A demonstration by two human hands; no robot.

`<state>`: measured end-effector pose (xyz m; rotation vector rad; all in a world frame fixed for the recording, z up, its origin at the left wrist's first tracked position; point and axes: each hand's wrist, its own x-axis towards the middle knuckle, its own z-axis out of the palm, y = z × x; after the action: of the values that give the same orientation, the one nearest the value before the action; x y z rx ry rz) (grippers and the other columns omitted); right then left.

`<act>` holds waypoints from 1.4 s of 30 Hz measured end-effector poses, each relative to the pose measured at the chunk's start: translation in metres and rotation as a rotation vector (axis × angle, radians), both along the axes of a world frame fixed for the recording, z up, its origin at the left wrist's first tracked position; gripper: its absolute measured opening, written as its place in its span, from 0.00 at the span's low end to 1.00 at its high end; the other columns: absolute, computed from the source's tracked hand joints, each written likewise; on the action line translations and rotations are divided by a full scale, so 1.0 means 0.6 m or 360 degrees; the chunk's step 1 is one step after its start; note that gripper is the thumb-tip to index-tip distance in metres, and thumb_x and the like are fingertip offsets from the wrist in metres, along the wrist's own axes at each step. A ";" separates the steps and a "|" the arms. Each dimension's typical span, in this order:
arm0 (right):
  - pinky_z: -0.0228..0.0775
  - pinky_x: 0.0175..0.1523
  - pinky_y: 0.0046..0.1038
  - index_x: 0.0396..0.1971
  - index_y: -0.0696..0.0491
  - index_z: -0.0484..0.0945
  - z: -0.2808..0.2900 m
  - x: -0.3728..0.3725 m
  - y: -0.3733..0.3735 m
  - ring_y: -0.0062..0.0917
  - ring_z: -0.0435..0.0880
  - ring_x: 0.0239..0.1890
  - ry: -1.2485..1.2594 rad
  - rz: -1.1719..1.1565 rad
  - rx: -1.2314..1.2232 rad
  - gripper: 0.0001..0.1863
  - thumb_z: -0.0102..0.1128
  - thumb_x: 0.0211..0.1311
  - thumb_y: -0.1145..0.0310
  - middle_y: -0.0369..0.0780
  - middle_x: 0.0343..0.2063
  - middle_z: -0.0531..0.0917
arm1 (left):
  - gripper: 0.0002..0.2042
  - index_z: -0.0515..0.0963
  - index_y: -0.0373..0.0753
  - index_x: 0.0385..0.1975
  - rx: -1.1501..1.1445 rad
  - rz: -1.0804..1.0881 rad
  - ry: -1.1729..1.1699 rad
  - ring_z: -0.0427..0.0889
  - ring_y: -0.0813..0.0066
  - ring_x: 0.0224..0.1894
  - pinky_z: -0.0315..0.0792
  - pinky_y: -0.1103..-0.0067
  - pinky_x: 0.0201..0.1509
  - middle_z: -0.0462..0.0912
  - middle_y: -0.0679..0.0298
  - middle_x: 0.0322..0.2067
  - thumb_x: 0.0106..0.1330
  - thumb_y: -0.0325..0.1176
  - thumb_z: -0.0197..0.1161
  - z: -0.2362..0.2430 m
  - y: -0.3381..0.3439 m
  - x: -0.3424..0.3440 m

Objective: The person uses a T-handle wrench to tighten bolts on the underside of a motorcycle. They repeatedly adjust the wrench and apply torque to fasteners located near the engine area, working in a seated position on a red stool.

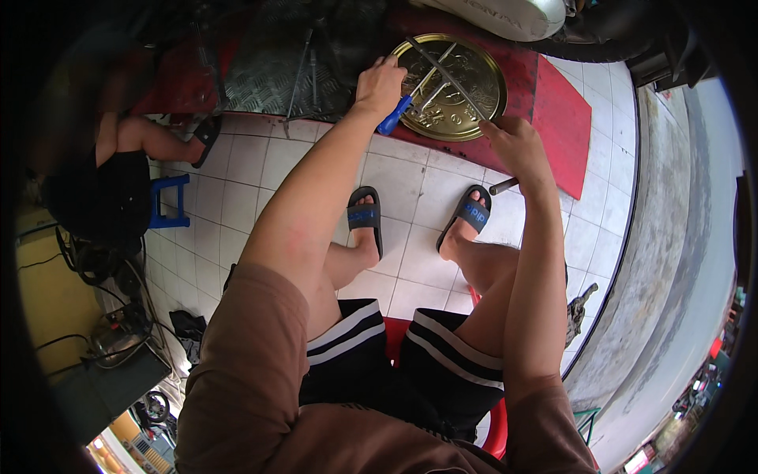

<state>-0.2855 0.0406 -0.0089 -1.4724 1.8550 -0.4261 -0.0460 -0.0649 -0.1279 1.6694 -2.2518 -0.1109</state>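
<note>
A long dark metal rod (448,75) runs slantwise over a round gold-coloured metal tray (496,99). My right hand (517,150) is closed round its near end, at the tray's right front edge. Below that hand a dark bar end (503,186) sticks out; whether it belongs to the same tool I cannot tell. My left hand (381,85) is at the tray's left edge with its fingers curled, and what they hold, if anything, is hidden. Just right of it lies a screwdriver with a blue handle (394,115), its shaft over the tray. Small metal parts (426,115) lie in the tray.
The tray rests on a red platform (562,118), with a dark treaded metal plate (264,83) to its left. A silver engine cover (513,17) and a tyre overhang the far side. At the left, another person sits beside a blue stool (170,201).
</note>
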 end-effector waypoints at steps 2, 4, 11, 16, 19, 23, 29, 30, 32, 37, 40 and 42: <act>0.72 0.43 0.37 0.30 0.61 0.83 -0.003 0.001 0.001 0.45 0.84 0.35 0.0013 0.0031 0.0004 0.27 0.56 0.60 0.46 0.54 0.24 0.82 | 0.07 0.82 0.41 0.35 0.0034 0.0173 0.0420 0.82 0.67 0.40 0.76 0.73 0.42 0.80 0.62 0.35 0.58 0.26 0.64 0.013 0.007 0.001; 0.72 0.41 0.38 0.27 0.61 0.82 0.005 0.021 -0.006 0.43 0.84 0.32 -0.0007 0.0093 -0.0012 0.30 0.55 0.61 0.43 0.53 0.21 0.81 | 0.05 0.80 0.38 0.36 0.0093 0.0381 0.1096 0.83 0.71 0.37 0.76 0.76 0.38 0.82 0.62 0.36 0.61 0.25 0.63 0.030 0.000 0.037; 0.70 0.32 0.33 0.19 0.63 0.80 0.016 0.042 0.020 0.27 0.77 0.21 -0.0086 0.0270 -0.0214 0.34 0.54 0.62 0.41 0.45 0.12 0.76 | 0.05 0.72 0.39 0.43 0.0270 0.0550 0.3236 0.81 0.66 0.48 0.77 0.68 0.53 0.79 0.61 0.41 0.71 0.28 0.54 0.186 0.107 0.107; 0.65 0.28 0.30 0.19 0.62 0.79 0.013 0.070 0.028 0.20 0.71 0.19 -0.0097 0.0427 -0.0225 0.32 0.56 0.63 0.44 0.39 0.11 0.73 | 0.05 0.73 0.39 0.43 0.0275 0.0530 0.3322 0.80 0.64 0.50 0.76 0.63 0.57 0.79 0.62 0.42 0.72 0.30 0.53 0.217 0.168 0.130; 0.63 0.26 0.29 0.20 0.62 0.78 0.004 0.073 0.029 0.19 0.68 0.19 -0.0169 0.0391 -0.0199 0.30 0.57 0.63 0.45 0.36 0.11 0.71 | 0.05 0.73 0.38 0.42 0.0299 0.0469 0.3320 0.81 0.64 0.49 0.77 0.64 0.56 0.79 0.62 0.42 0.71 0.30 0.55 0.220 0.169 0.137; 0.62 0.27 0.29 0.23 0.62 0.78 0.000 0.071 0.028 0.18 0.66 0.20 -0.0186 0.0375 -0.0152 0.29 0.58 0.63 0.45 0.34 0.12 0.70 | 0.06 0.74 0.37 0.43 0.0386 0.0525 0.3208 0.82 0.64 0.47 0.78 0.65 0.53 0.81 0.61 0.41 0.70 0.30 0.56 0.219 0.158 0.141; 0.58 0.26 0.26 0.19 0.59 0.75 -0.011 0.075 0.025 0.18 0.64 0.20 -0.0270 0.0387 0.0045 0.31 0.51 0.66 0.43 0.32 0.13 0.69 | 0.07 0.75 0.36 0.44 0.0387 0.0582 0.3263 0.83 0.66 0.45 0.79 0.67 0.49 0.82 0.60 0.40 0.69 0.28 0.58 0.205 0.137 0.136; 0.58 0.26 0.26 0.18 0.58 0.74 -0.013 0.081 0.028 0.18 0.64 0.19 -0.0321 0.0358 0.0105 0.31 0.50 0.67 0.43 0.32 0.13 0.69 | 0.07 0.75 0.36 0.44 0.0382 0.0603 0.3308 0.83 0.66 0.45 0.79 0.68 0.49 0.82 0.61 0.40 0.69 0.28 0.58 0.203 0.131 0.133; 0.56 0.25 0.26 0.17 0.56 0.73 -0.021 0.097 0.036 0.17 0.64 0.18 -0.0421 0.0294 0.0224 0.31 0.49 0.68 0.44 0.31 0.13 0.68 | 0.07 0.75 0.37 0.43 0.0359 0.0736 0.3282 0.83 0.67 0.45 0.78 0.69 0.48 0.82 0.61 0.40 0.69 0.28 0.58 0.197 0.124 0.128; 0.47 0.16 0.21 0.18 0.50 0.66 -0.023 0.130 0.064 0.12 0.57 0.11 -0.0809 0.0218 0.0496 0.26 0.43 0.72 0.46 0.28 0.10 0.62 | 0.06 0.75 0.35 0.41 0.0253 0.0863 0.3260 0.84 0.67 0.40 0.80 0.73 0.43 0.83 0.60 0.38 0.67 0.26 0.60 0.190 0.101 0.115; 0.44 0.14 0.21 0.20 0.51 0.66 -0.019 0.162 0.087 0.12 0.55 0.10 -0.0995 0.0080 0.0503 0.25 0.41 0.73 0.48 0.28 0.09 0.61 | 0.05 0.77 0.32 0.38 0.0098 0.0943 0.3244 0.85 0.67 0.35 0.81 0.75 0.37 0.83 0.58 0.34 0.64 0.22 0.62 0.183 0.090 0.105; 0.43 0.14 0.22 0.19 0.51 0.65 -0.039 0.160 0.092 0.13 0.53 0.08 -0.0972 0.0089 0.0543 0.26 0.41 0.74 0.48 0.28 0.09 0.60 | 0.04 0.78 0.31 0.36 0.0009 0.0970 0.3222 0.85 0.67 0.32 0.82 0.76 0.35 0.83 0.57 0.31 0.62 0.20 0.63 0.176 0.078 0.096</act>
<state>-0.1897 0.0957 -0.0323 -1.0131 1.3163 -0.4447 0.0115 -0.0181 -0.0226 0.9937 -0.2224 -1.0231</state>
